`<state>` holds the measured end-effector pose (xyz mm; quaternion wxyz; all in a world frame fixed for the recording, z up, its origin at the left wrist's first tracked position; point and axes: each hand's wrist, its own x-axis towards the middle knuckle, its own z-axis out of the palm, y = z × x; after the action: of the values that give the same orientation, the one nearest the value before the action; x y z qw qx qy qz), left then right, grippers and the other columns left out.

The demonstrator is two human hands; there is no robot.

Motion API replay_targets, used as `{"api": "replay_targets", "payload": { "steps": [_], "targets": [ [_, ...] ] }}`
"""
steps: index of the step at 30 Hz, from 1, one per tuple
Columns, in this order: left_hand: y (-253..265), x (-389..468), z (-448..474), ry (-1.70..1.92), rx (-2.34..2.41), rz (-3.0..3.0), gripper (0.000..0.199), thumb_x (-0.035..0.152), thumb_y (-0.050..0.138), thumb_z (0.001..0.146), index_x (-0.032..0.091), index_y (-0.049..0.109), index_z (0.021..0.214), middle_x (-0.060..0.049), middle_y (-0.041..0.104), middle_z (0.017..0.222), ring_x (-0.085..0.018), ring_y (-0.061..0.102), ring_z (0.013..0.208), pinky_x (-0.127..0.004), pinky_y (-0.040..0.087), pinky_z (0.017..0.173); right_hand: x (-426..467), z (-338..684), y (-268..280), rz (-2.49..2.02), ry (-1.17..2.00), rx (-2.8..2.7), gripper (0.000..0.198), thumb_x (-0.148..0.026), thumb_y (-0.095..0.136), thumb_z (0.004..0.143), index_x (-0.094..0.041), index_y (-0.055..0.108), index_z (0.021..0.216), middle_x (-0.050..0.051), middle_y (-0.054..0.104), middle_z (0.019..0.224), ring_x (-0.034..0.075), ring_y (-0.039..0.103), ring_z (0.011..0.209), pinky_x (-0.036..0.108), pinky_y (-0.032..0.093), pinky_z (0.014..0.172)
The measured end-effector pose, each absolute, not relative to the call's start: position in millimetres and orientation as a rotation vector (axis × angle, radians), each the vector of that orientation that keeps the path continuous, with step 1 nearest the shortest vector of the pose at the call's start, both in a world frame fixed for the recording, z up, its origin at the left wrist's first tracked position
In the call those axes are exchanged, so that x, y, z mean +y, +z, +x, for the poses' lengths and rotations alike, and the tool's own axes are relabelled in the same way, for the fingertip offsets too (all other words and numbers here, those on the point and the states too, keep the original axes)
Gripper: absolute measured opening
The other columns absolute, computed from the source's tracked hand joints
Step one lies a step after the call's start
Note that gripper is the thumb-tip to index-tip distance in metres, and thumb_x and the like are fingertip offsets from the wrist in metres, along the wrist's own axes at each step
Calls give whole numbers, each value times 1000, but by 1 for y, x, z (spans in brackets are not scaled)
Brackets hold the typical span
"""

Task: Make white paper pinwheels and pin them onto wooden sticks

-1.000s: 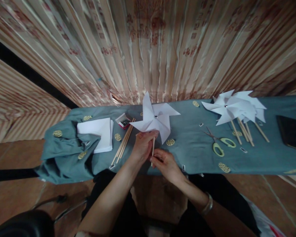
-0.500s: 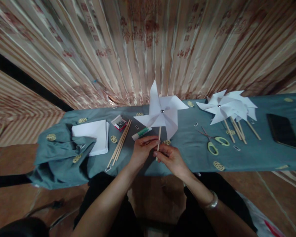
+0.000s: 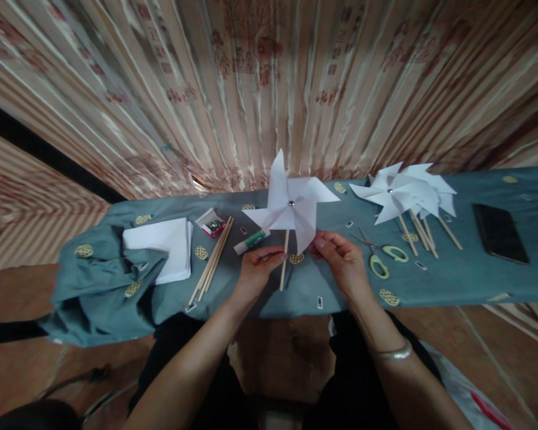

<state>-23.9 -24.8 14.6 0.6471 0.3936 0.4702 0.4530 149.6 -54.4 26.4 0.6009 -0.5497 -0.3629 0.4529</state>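
Note:
A white paper pinwheel (image 3: 280,200) with a round silver pin at its centre stands upright in front of me. My left hand (image 3: 256,272) is closed on its wooden stick (image 3: 283,269), pinching it below the blades. My right hand (image 3: 343,263) has its fingers curled and thumb drawn in beside the lower right blade. Its fingertips meet the blade's edge in view; whether they pinch the paper, I cannot tell. A silver bracelet (image 3: 393,352) circles the right wrist. Just left of the pinwheel lies a green and white glue stick (image 3: 251,241).
On the teal cloth (image 3: 260,301) lie several wooden sticks (image 3: 211,263), an opened small box of pins (image 3: 211,224) and white paper sheets (image 3: 170,239) at left. To the right are green-handled scissors (image 3: 379,266), finished pinwheels (image 3: 403,194) and a black phone (image 3: 500,233). A curtain (image 3: 260,89) hangs behind.
My right hand has let go of the pinwheel's stick and moved right and up to the lower right blade. The left hand keeps hold of the stick. The view has shifted slightly.

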Motion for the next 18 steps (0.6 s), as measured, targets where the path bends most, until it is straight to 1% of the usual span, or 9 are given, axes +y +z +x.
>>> {"api": "replay_targets", "payload": {
  "steps": [4, 8, 11, 15, 18],
  "targets": [
    [11, -26, -21, 1016, 1070, 916, 21, 29, 87, 57, 18, 80, 74, -5, 78, 77, -18, 70, 74, -31, 56, 79, -51, 148, 28, -1223, 1114, -784, 37, -52, 85, 63, -22, 72, 81, 0, 69, 67, 14, 61, 61, 28, 49, 57],
    [10, -26, -21, 995, 1078, 938, 20, 29, 86, 59, 18, 80, 75, -5, 79, 79, -19, 70, 76, -32, 55, 82, -50, 145, 31, -1182, 1157, -697, 38, -47, 90, 55, -22, 73, 78, -2, 69, 65, 12, 59, 56, 26, 46, 54],
    [9, -26, -21, 994, 1079, 926, 20, 28, 85, 58, 18, 80, 75, -5, 79, 80, -19, 70, 76, -32, 55, 83, -50, 143, 34, -1172, 1173, -665, 37, -45, 92, 52, -22, 75, 75, -2, 68, 62, 11, 57, 54, 25, 44, 52],
    [7, -26, -20, 1004, 1081, 896, 22, 27, 86, 56, 18, 80, 75, -4, 79, 79, -19, 70, 76, -33, 55, 84, -50, 141, 34, -1150, 1195, -643, 34, -43, 93, 52, -22, 75, 72, -3, 67, 58, 10, 57, 52, 24, 44, 51],
    [6, -26, -20, 1006, 1065, 890, 23, 28, 87, 57, 18, 80, 76, -5, 79, 81, -20, 71, 78, -34, 55, 85, -51, 138, 32, -1137, 1221, -660, 31, -41, 93, 54, -22, 75, 71, -3, 67, 56, 10, 58, 51, 24, 44, 50]
  ]
}}
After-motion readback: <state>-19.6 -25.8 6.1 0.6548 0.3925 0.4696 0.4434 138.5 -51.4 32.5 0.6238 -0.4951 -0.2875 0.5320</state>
